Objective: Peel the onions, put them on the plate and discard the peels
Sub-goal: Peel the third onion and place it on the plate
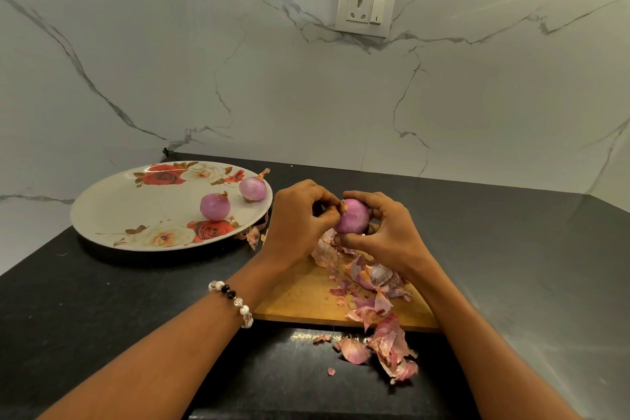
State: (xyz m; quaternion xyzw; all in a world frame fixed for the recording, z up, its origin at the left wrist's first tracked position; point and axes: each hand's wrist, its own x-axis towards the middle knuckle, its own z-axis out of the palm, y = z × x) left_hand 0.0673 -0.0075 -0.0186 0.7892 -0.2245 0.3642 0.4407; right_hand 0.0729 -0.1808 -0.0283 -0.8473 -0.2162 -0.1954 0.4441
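Note:
My right hand (385, 232) grips a purple onion (353, 220) above the wooden cutting board (300, 297). The fingers of my left hand (300, 218) pinch the dry skin at the onion's stem end. Two peeled onions (215, 206) (252, 188) lie on the right side of a floral plate (136, 211) to the left. Loose pink peels (378, 303) are heaped on the board and spill over its near edge onto the black counter (102, 303).
A marble wall with a socket and switch (365, 8) stands behind the counter. A few peel scraps (252, 235) lie between the plate and the board. Dark counter stretches to the right of the board.

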